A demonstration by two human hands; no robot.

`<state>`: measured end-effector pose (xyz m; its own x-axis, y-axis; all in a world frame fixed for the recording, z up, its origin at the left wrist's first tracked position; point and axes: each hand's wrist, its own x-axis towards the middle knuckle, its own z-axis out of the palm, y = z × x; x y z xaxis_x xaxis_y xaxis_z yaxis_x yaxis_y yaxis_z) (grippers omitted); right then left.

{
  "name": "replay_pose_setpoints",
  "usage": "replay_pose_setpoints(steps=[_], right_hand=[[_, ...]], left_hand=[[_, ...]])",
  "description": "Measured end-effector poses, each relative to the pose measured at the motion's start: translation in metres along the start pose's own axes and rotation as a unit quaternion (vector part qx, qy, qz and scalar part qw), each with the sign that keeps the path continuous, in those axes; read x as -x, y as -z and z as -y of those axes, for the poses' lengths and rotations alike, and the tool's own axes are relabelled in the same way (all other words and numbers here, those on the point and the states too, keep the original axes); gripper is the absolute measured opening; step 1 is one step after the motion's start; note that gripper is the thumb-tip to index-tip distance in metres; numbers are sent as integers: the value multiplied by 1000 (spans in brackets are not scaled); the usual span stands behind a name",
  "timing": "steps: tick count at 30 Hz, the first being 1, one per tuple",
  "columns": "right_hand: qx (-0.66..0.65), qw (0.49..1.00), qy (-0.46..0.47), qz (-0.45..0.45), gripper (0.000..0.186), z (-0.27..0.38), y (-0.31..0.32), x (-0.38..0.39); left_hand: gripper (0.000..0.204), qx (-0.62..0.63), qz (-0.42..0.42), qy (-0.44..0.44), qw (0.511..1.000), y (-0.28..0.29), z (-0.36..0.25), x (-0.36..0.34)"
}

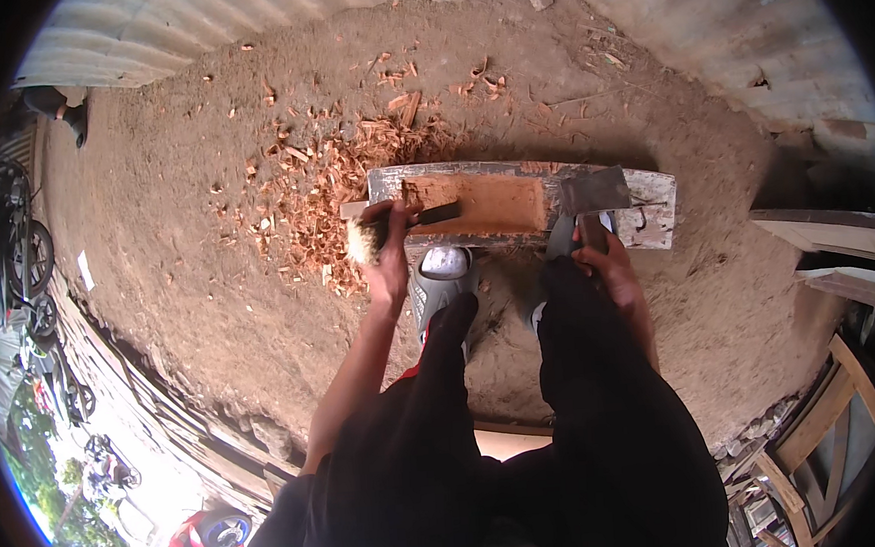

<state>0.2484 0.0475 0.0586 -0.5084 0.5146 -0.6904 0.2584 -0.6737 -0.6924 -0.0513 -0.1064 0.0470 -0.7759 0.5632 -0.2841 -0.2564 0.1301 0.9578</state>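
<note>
A thick weathered board [655, 222] with flaking whitish paint lies crosswise before my feet. A long reddish-brown hollow [493, 202] is cut into its top. My left hand [388, 246] is closed around a chisel [442, 213], whose dark flat blade points right over the hollow's left part. The chisel's pale, frayed butt [362, 242] sticks out on the other side of the hand. My right hand [607, 263] grips the short wooden handle of a hatchet-like tool [595, 191]. Its broad dark metal head is over the board's right part, right of the hollow.
Reddish wood chips [327, 185] are heaped beyond and left of the board. My grey clog [440, 285] stands against its near edge. Corrugated metal sheets [162, 30] bound the dirt ground at the back. Wooden frames [817, 421] lean at right; motorcycles [30, 248] stand far left.
</note>
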Motion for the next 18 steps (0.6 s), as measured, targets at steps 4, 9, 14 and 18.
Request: replay_pose_setpoints(steps=[4,9,14,18], right_hand=[[5,1000,-5,-20,29,1,2,4],[-6,999,-38,-22,27,17,-11,7],[-24,999,-38,-18,26,16,-10,8],[-30,999,-32,3,26,14,-9,5]], left_hand=[[16,-110,-44,-162,980,49,-20,-5],[20,-218,-101,-174,955,77,-46,-5],[19,21,-24,17,999,5,-49,1],[20,176,51,105,977,-46,4,2]])
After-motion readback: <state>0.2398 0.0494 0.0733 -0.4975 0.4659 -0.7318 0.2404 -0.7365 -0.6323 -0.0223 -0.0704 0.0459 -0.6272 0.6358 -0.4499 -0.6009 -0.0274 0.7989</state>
